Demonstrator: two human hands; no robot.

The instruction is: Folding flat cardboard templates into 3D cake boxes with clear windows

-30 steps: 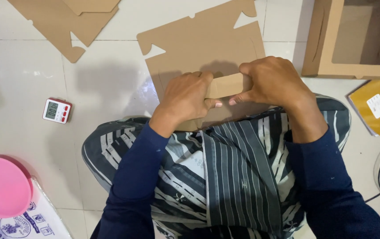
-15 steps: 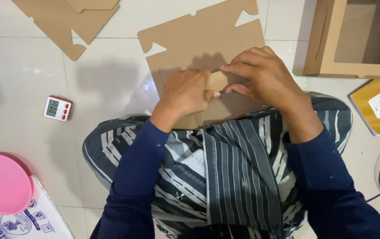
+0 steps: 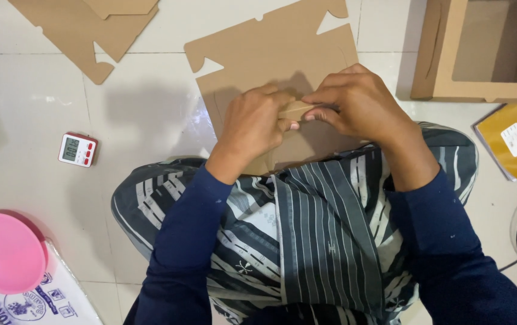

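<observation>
A flat brown die-cut cardboard box blank (image 3: pixel 270 54) lies on the pale tiled floor, its near edge reaching the lap. It has notched corners and curved tabs at the far edge. A narrow flap (image 3: pixel 294 110) at its near side is folded, seemingly upward.

Glossy pale tiled floor (image 3: pixel 150 114) with thin grout lines, evenly lit.

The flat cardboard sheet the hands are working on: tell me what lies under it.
The cardboard sheet lies on pale floor tiles at its far end; its near edge rests over the striped cloth on the lap. Anything beneath its middle is covered.
</observation>
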